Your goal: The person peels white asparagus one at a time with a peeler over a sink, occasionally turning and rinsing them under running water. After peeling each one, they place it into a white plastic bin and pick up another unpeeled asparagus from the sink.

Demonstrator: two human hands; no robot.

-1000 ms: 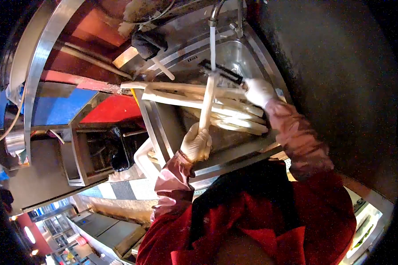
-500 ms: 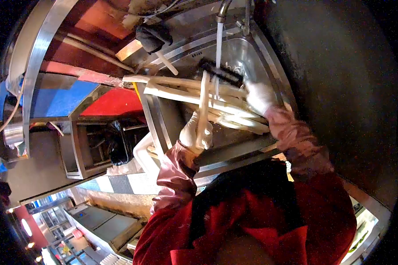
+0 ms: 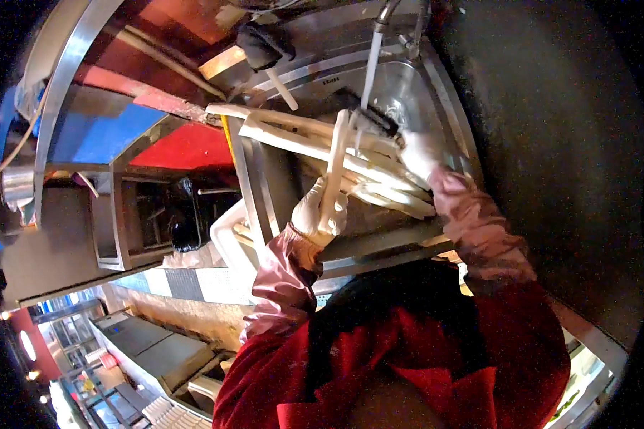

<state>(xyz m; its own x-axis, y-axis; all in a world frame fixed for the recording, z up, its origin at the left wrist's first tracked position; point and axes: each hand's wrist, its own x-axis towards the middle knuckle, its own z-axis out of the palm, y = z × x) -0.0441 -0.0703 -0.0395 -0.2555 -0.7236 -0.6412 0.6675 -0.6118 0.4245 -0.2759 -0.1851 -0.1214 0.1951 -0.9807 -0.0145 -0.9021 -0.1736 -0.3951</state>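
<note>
My left hand (image 3: 318,214), in a pale glove, is wrapped round the lower end of a long pale stick (image 3: 338,159) held upright over the sink (image 3: 379,236). In my right hand (image 3: 421,156), gloved too and blurred, is a black scrub brush (image 3: 368,113), its head close beside the stick's top. Water from the tap (image 3: 381,21) runs down in a stream (image 3: 370,71) past the brush and stick. Several more long pale sticks (image 3: 286,138) lie across the sink behind my hands, some with ends over its left rim.
A dark cloth-like bundle with a pale handle (image 3: 265,50) rests at the sink's upper left. Left of the sink are a white tub (image 3: 230,236) and a black plastic bag (image 3: 187,218). A dark panel (image 3: 551,143) rises along the right side.
The brush has tilted and shifted slightly right and down. The held stick stays in my left hand, its top leaning a little to the right. The camera view has turned slightly.
</note>
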